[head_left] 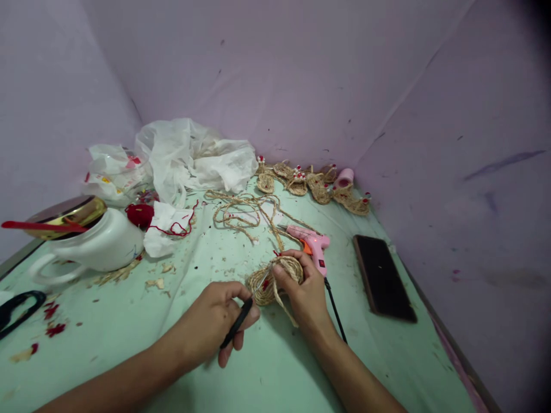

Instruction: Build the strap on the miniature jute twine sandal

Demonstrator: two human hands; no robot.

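My left hand is closed round the black handles of a pair of scissors, whose blades point up to the right at a small woven jute piece. My right hand pinches and steadies that jute piece on the pale green table. A loose jute strand hangs from the piece between my hands. Just beyond my right hand lies a pink glue gun with an orange trigger and a black cord.
Loose jute cord lies behind the work. Several finished jute pieces line the back wall. A black phone lies at right. A white pot with a gold lid, red yarn and plastic bags sit at left.
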